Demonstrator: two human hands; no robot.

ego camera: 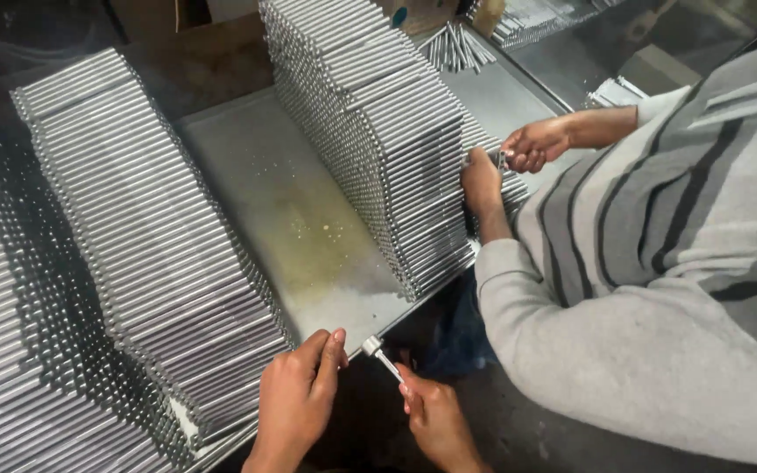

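Table (308, 219): centre of view, bearing the rod stacks.
Left rod stack (142, 245): on the table, 9 o'clock of the bare strip.
Far-left rod stack (2, 350): 9 o'clock of the left stack, just beside it.
Middle rod stack (378, 131): on the table, 2 o'clock of the bare strip.
Loose rods (457, 45): 12 o'clock, behind the middle stack.
Left hand (295, 403): 6 o'clock, at the table's near edge.
Right hand (435, 420): just beside it at 3 o'clock, holding a small tool (380, 355).
Co-worker's hands (505, 162): 3 o'clock of the middle stack, touching it.

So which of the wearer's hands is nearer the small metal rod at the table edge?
Right. The right hand holds the small metal rod in its fingertips. The left hand sits just to the rod's left, its fingertips apart from the rod's end, by the stacked metal rods.
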